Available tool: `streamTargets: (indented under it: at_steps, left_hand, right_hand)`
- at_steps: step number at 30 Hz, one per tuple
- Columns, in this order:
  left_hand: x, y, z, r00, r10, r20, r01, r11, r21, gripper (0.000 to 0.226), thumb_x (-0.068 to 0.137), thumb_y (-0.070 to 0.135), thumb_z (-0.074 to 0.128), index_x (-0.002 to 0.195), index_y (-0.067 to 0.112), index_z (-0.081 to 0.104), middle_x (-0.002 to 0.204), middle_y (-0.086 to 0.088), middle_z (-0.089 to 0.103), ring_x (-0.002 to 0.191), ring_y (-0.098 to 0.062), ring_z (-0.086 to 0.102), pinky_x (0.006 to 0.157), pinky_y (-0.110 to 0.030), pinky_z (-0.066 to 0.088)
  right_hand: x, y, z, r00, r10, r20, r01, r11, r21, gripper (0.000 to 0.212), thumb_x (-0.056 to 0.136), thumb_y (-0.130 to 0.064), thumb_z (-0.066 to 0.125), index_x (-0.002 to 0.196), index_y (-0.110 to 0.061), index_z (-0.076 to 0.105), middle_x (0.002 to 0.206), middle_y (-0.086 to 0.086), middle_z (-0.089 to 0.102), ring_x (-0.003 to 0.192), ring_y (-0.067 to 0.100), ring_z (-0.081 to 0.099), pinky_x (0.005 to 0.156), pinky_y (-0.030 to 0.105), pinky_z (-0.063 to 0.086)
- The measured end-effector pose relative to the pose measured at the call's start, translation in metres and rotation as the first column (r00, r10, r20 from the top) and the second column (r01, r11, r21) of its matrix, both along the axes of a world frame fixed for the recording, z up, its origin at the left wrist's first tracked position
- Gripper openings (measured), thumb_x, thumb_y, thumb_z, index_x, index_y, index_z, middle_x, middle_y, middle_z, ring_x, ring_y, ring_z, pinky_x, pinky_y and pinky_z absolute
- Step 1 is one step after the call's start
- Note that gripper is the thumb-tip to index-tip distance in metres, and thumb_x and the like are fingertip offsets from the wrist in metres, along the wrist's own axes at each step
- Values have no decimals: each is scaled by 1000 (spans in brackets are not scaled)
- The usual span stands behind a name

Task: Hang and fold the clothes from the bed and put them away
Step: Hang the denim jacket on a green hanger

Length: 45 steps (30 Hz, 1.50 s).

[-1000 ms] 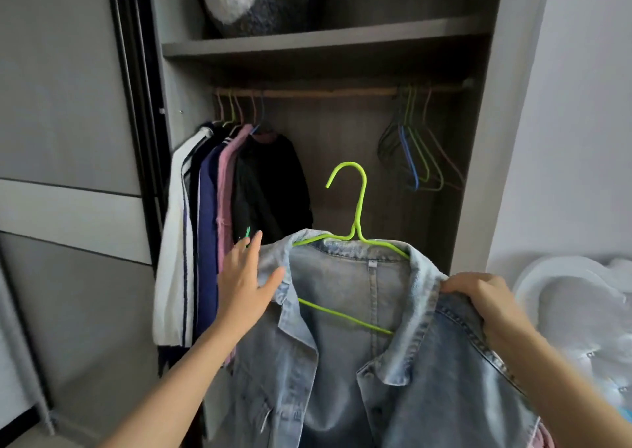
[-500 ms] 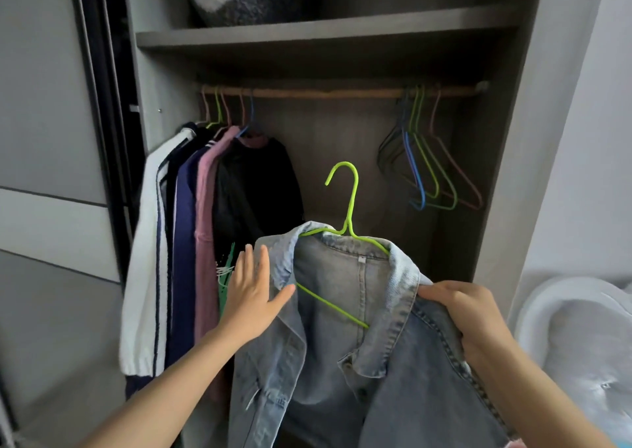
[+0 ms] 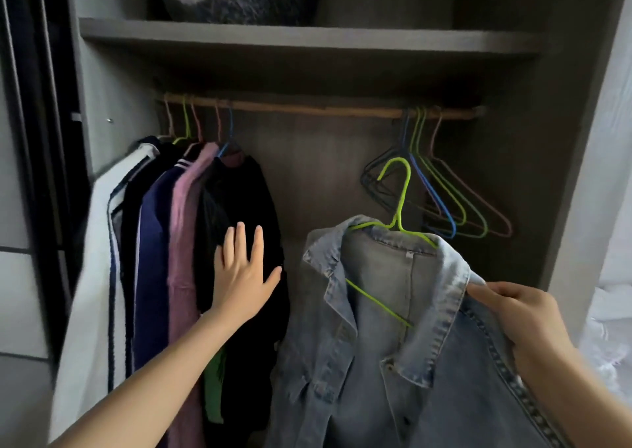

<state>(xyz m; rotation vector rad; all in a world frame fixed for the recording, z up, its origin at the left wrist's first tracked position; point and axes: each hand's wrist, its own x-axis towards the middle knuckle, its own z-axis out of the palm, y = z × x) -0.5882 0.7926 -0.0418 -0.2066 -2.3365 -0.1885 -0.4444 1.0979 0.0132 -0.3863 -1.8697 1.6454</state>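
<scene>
The left hand (image 3: 244, 276) has left the denim jacket (image 3: 376, 362) and presses flat, fingers spread, on the hung black garment (image 3: 246, 201). The right hand (image 3: 519, 314) pinches the jacket's collar below the bare middle of the rail (image 3: 307, 107); the green hanger (image 3: 398, 205) stands upright, hook opening left

A: What is the person wearing on the arms?

B: Both are showing bare. The bare left forearm (image 3: 154, 389) in the lower left of the frame is running uncovered to the picture's edge, and the bare right forearm (image 3: 578, 393) in the lower right is looking the same.

A: And the hands?

B: The bare left hand (image 3: 244, 276) and bare right hand (image 3: 523, 314) are showing slim fingers. The nails are blurring too much to judge.
</scene>
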Motion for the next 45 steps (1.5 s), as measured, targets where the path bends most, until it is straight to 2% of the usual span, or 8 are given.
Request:
streamTargets:
  at_steps: [4,10,16,19,24,27,37,45]
  left_hand:
    - [-40,-55,40,993,26,-112,-24,1000,16,81,69,28,80,134,-5,44,136,-36,40,127,-52,37,92,-64,38]
    - [-77,-149,93,969,117,-216,-117,993,11,73,84,31,64,143,2,32,151,-28,19,140,-43,11,107,-61,16]
    - [-89,-220,96,934,208,-291,-189,978,92,76,68,18,79,132,-5,46,140,-38,30,133,-54,22,99,-69,23]
    - [-94,-242,87,922,200,-331,-185,980,75,81,61,15,84,130,-5,49,138,-42,29,132,-54,23,100,-68,25]
    - [-100,-253,79,908,153,-390,-155,988,26,85,57,19,86,130,-4,50,136,-44,31,131,-51,22,98,-66,29]
    - [-99,-255,79,901,137,-411,-146,989,11,86,56,24,86,129,-4,50,134,-45,32,131,-50,20,96,-67,30]
    - [-96,-260,80,904,112,-413,-126,992,-6,84,58,23,84,128,-4,49,134,-45,32,130,-50,19,93,-66,36]
    - [-98,-259,80,903,127,-410,-138,990,3,83,55,23,85,126,-4,52,133,-45,33,130,-50,20,93,-66,35]
  right_hand:
    - [-14,-48,22,999,-25,-28,23,998,-52,8,78,-4,70,70,-4,67,40,0,58,51,22,53,59,30,47]
    - [-67,-133,66,998,-9,-68,-1,990,-142,13,77,4,60,65,0,58,57,17,59,55,26,55,57,32,48]
    - [-151,-201,103,992,-36,-121,28,997,-68,5,76,-5,56,78,0,57,77,16,55,72,26,55,66,37,45]
    - [-191,-235,116,993,-38,-114,33,998,-48,31,83,-14,56,107,5,57,89,16,58,84,28,57,73,35,44]
    - [-222,-281,126,998,-29,-54,32,998,57,44,91,-25,52,125,3,48,116,20,58,100,33,58,78,32,44]
    - [-231,-302,125,998,-42,-37,46,993,107,41,94,-25,47,123,4,45,122,21,55,110,36,54,91,38,43]
    - [-249,-326,136,1000,-20,11,18,982,186,43,96,-28,44,125,4,41,125,20,52,115,36,50,96,42,42]
    - [-268,-326,138,998,19,59,-31,974,225,45,96,-34,45,125,2,47,125,18,55,113,35,53,81,32,39]
